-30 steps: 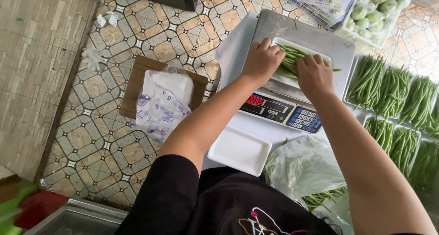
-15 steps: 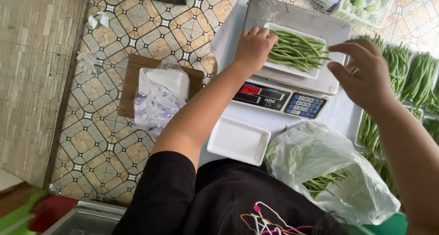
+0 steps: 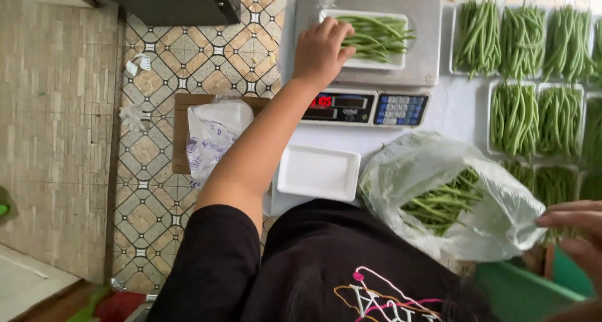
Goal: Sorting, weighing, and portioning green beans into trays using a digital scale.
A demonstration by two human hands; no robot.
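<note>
My left hand (image 3: 320, 49) reaches out to a white foam tray of green beans (image 3: 376, 40) on the steel platform of a digital scale (image 3: 426, 58). Its fingers curl over the tray's left end and the beans there. My right hand (image 3: 574, 228) is at the lower right with its fingers stretched out. The fingertips are at the edge of a clear plastic bag (image 3: 433, 165) that holds loose green beans (image 3: 442, 203). An empty white foam tray (image 3: 318, 171) lies in front of the scale, close to my body.
Several filled trays of green beans (image 3: 514, 118) line the white table to the right of the scale. On the patterned tile floor at left, a plastic bag (image 3: 216, 131) lies on a piece of cardboard. A green object (image 3: 520, 290) is at the lower right.
My right hand left the tray on the scale and swung down to the right, to the bag of beans. My left hand stays on the tray. The view shifted right.
</note>
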